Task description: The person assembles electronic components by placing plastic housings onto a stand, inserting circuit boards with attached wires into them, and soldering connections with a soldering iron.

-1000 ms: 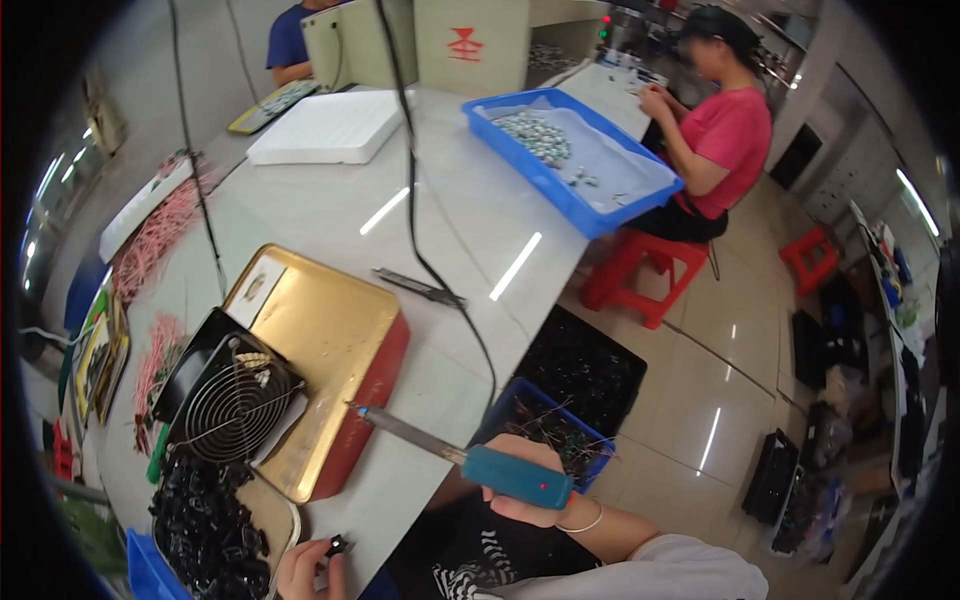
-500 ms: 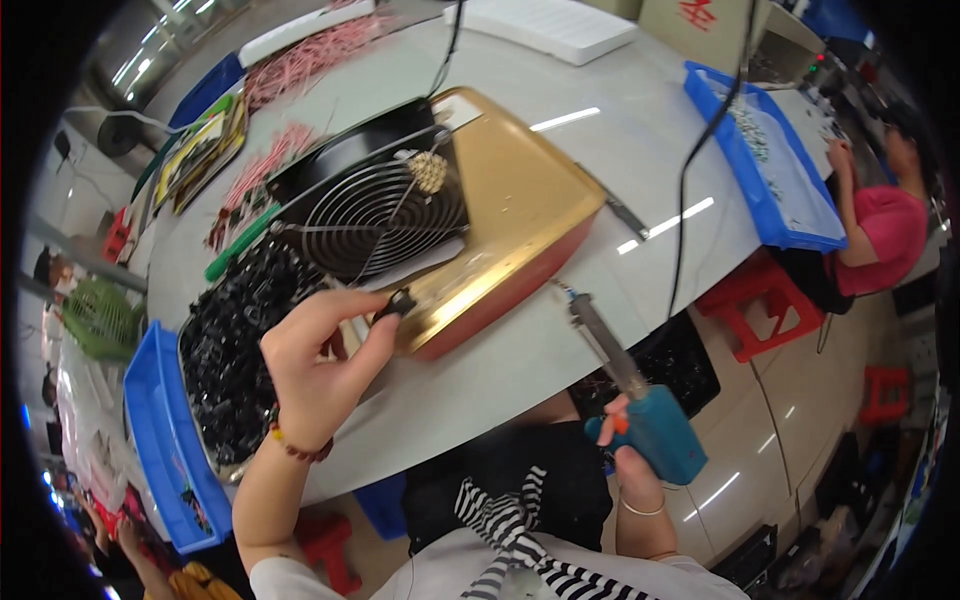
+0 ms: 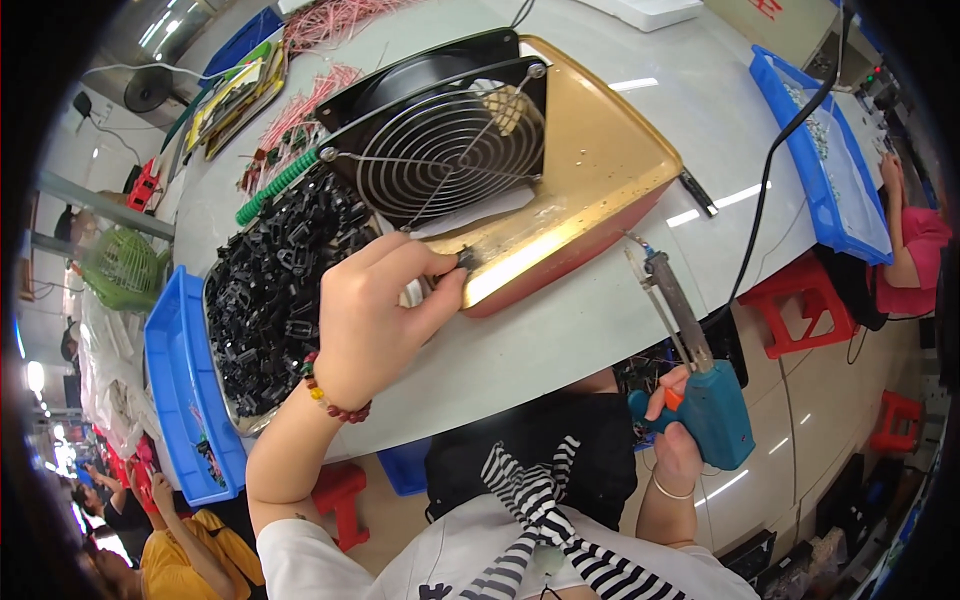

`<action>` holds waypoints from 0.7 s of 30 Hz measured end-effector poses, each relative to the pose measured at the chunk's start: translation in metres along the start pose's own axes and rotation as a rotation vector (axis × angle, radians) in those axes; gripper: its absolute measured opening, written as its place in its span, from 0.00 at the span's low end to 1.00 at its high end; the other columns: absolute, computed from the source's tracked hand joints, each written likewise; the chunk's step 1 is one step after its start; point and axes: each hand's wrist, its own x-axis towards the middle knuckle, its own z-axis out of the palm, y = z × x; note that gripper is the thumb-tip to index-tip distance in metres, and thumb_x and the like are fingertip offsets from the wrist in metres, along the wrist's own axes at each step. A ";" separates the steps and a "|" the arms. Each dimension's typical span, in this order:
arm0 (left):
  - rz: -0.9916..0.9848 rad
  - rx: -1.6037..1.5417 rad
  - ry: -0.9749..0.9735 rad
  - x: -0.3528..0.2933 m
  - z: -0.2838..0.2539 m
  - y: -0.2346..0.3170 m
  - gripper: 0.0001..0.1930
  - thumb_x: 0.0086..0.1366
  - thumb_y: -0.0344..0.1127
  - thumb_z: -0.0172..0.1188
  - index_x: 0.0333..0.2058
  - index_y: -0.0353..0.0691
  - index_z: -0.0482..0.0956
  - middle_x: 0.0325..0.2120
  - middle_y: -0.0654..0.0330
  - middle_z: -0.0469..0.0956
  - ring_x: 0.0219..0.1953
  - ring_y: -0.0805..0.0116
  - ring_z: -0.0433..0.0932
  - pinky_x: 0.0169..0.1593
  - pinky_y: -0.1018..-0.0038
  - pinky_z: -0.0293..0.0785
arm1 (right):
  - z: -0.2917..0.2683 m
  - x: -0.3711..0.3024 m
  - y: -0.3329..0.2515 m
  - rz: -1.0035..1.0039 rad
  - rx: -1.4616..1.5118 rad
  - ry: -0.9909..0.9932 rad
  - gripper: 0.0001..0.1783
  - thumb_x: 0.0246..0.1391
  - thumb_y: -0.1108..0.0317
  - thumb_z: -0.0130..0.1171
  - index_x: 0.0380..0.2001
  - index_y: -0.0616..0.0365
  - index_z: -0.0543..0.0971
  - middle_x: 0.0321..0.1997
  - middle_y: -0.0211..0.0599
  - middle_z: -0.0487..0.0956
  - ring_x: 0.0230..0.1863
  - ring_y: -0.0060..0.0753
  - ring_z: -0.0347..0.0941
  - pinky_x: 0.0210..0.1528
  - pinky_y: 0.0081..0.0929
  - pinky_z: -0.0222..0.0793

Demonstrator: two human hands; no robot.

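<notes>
Between the thumb and fingertips of my left hand [image 3: 375, 310] is a small black plastic part [image 3: 466, 259], at the near-left edge of an upturned gold-topped box [image 3: 610, 130] with red sides. The fingers partly hide it. My right hand [image 3: 677, 452] grips a teal soldering gun [image 3: 722, 415], with a finger by its orange trigger. Its metal tip points up and away, just off the box's near right side. A black fan with a round wire guard [image 3: 440, 165] stands on the box. Left of my left hand lies a heap of black plastic parts [image 3: 285, 290].
A blue bin [image 3: 185, 400] sits at the table's left edge, and a blue tray [image 3: 830, 190] at the far right. Pink wires [image 3: 315, 105] lie behind the fan. A black cable [image 3: 765, 200] hangs on the right. Other people sit on both sides.
My left hand has brought the black part down to the box's gold top. The soldering gun stays in my right hand beside the box. The whole view has shifted.
</notes>
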 end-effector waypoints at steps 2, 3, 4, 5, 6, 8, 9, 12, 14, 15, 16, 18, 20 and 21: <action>-0.006 -0.001 -0.016 0.001 0.001 0.001 0.04 0.50 0.28 0.67 0.24 0.37 0.80 0.20 0.59 0.75 0.18 0.64 0.73 0.22 0.72 0.69 | 0.002 0.001 0.000 -0.024 0.004 0.003 0.27 0.47 0.61 0.64 0.47 0.65 0.69 0.46 0.46 0.71 0.29 0.27 0.69 0.32 0.20 0.63; -0.006 -0.014 -0.026 0.000 0.000 0.000 0.04 0.50 0.29 0.67 0.24 0.37 0.80 0.20 0.58 0.74 0.19 0.61 0.74 0.23 0.71 0.70 | 0.002 0.001 0.000 -0.022 0.014 -0.002 0.27 0.47 0.61 0.64 0.47 0.65 0.69 0.46 0.46 0.71 0.29 0.27 0.69 0.32 0.20 0.63; -0.013 0.002 -0.049 -0.002 -0.002 -0.001 0.04 0.51 0.29 0.67 0.25 0.38 0.81 0.22 0.59 0.77 0.19 0.62 0.75 0.23 0.72 0.71 | 0.003 0.002 0.001 -0.029 0.012 -0.003 0.27 0.47 0.61 0.63 0.47 0.66 0.69 0.46 0.46 0.71 0.29 0.27 0.69 0.32 0.20 0.63; -0.016 0.011 -0.048 -0.004 -0.002 -0.002 0.04 0.51 0.29 0.67 0.25 0.38 0.81 0.22 0.59 0.77 0.19 0.62 0.75 0.23 0.72 0.71 | 0.003 0.002 0.001 -0.036 0.008 -0.003 0.27 0.47 0.61 0.63 0.47 0.66 0.69 0.46 0.46 0.71 0.28 0.28 0.69 0.32 0.20 0.63; 0.009 -0.006 -0.020 -0.007 -0.001 -0.004 0.04 0.51 0.30 0.67 0.27 0.38 0.82 0.24 0.60 0.78 0.19 0.63 0.75 0.24 0.73 0.71 | 0.004 0.001 0.001 -0.035 0.016 -0.008 0.27 0.47 0.61 0.63 0.47 0.66 0.69 0.46 0.46 0.71 0.28 0.28 0.69 0.32 0.20 0.63; 0.028 -0.031 -0.019 -0.012 -0.006 -0.003 0.05 0.54 0.29 0.66 0.31 0.39 0.84 0.30 0.60 0.82 0.21 0.67 0.77 0.24 0.75 0.73 | 0.004 -0.002 0.001 -0.029 0.011 0.012 0.26 0.47 0.62 0.63 0.46 0.66 0.69 0.46 0.47 0.70 0.28 0.28 0.69 0.32 0.20 0.63; 0.026 -0.025 -0.020 -0.015 -0.010 -0.003 0.05 0.54 0.29 0.66 0.31 0.39 0.84 0.30 0.60 0.82 0.21 0.67 0.77 0.24 0.75 0.73 | 0.002 -0.002 0.001 -0.027 0.016 0.009 0.26 0.47 0.62 0.63 0.46 0.66 0.69 0.46 0.47 0.70 0.28 0.28 0.69 0.32 0.20 0.63; 0.000 -0.046 0.084 -0.022 -0.028 -0.013 0.03 0.55 0.25 0.64 0.31 0.37 0.83 0.30 0.57 0.81 0.23 0.73 0.77 0.24 0.80 0.73 | -0.004 -0.004 0.002 -0.017 -0.029 0.024 0.26 0.47 0.62 0.62 0.47 0.66 0.69 0.46 0.47 0.70 0.28 0.29 0.69 0.33 0.20 0.63; -0.161 0.062 0.100 -0.021 -0.047 -0.030 0.02 0.56 0.25 0.63 0.30 0.37 0.82 0.26 0.60 0.80 0.21 0.75 0.74 0.23 0.80 0.69 | -0.007 -0.004 0.004 -0.066 -0.023 0.008 0.26 0.47 0.63 0.61 0.48 0.67 0.70 0.46 0.47 0.70 0.29 0.29 0.69 0.33 0.20 0.63; -0.211 0.125 0.163 -0.019 -0.052 -0.045 0.02 0.56 0.27 0.63 0.29 0.37 0.82 0.25 0.60 0.80 0.21 0.72 0.73 0.25 0.77 0.69 | -0.008 -0.004 0.006 -0.065 -0.024 0.006 0.26 0.47 0.63 0.61 0.48 0.67 0.70 0.46 0.47 0.70 0.29 0.29 0.69 0.33 0.20 0.63; -0.211 0.247 0.155 -0.018 -0.060 -0.063 0.03 0.56 0.30 0.64 0.28 0.37 0.82 0.25 0.60 0.80 0.23 0.69 0.73 0.29 0.75 0.70 | -0.009 -0.004 0.007 -0.062 -0.014 0.005 0.27 0.47 0.62 0.61 0.48 0.67 0.70 0.46 0.47 0.70 0.29 0.28 0.68 0.33 0.21 0.63; -0.208 0.372 0.148 -0.021 -0.068 -0.094 0.05 0.55 0.32 0.65 0.28 0.38 0.82 0.24 0.59 0.79 0.26 0.66 0.73 0.32 0.72 0.70 | -0.006 -0.004 0.007 -0.062 -0.001 0.005 0.27 0.47 0.62 0.61 0.48 0.67 0.70 0.46 0.47 0.70 0.29 0.28 0.68 0.33 0.21 0.63; -0.130 0.572 -0.076 -0.026 -0.068 -0.110 0.08 0.54 0.36 0.66 0.26 0.39 0.80 0.24 0.59 0.78 0.31 0.60 0.72 0.38 0.66 0.69 | -0.002 -0.003 0.005 -0.047 -0.010 -0.004 0.26 0.48 0.62 0.60 0.48 0.67 0.70 0.47 0.47 0.69 0.30 0.28 0.68 0.34 0.21 0.63; -0.129 0.572 -0.076 -0.027 -0.065 -0.113 0.08 0.54 0.36 0.66 0.26 0.39 0.80 0.24 0.59 0.78 0.31 0.60 0.72 0.38 0.66 0.69 | -0.001 -0.003 0.005 -0.047 -0.010 -0.003 0.26 0.48 0.62 0.60 0.48 0.67 0.70 0.47 0.47 0.69 0.30 0.28 0.68 0.34 0.21 0.63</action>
